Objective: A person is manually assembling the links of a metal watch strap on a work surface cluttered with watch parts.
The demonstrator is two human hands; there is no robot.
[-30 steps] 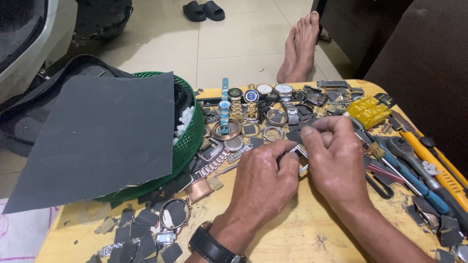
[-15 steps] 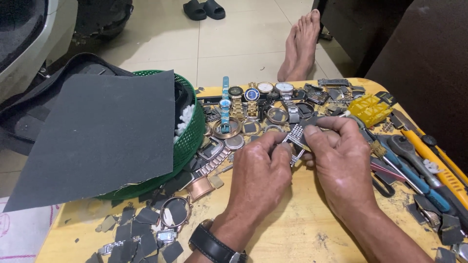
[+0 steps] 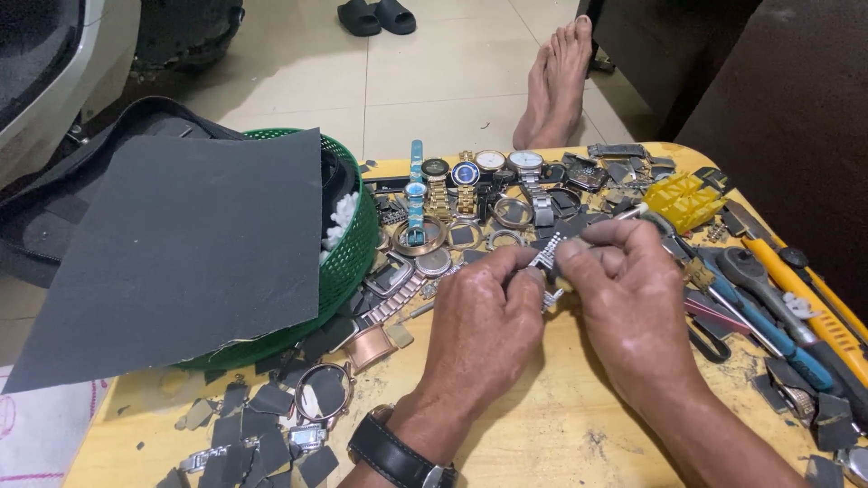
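Observation:
Both hands meet over a yellow wooden table [image 3: 561,425]. My left hand [image 3: 484,321], with a black wristwatch on its wrist, and my right hand [image 3: 628,298] pinch the two ends of a short silver metal watch band piece [image 3: 545,256] between thumbs and fingers. The piece is lifted slightly above the table. Just beyond the hands lie several watches and watch cases [image 3: 470,194] in rows.
A green plastic basket [image 3: 348,262] covered by a dark grey sandpaper sheet [image 3: 181,244] stands at the left. Pliers, a yellow cutter and other tools [image 3: 778,298] lie at the right edge. Dark scraps and watch parts [image 3: 271,425] litter the near left. Someone's bare foot [image 3: 556,81] rests beyond the table.
The hands have raised the silver band piece slightly and brought their fingertips closer together around it; the piece now stands more upright between the thumbs.

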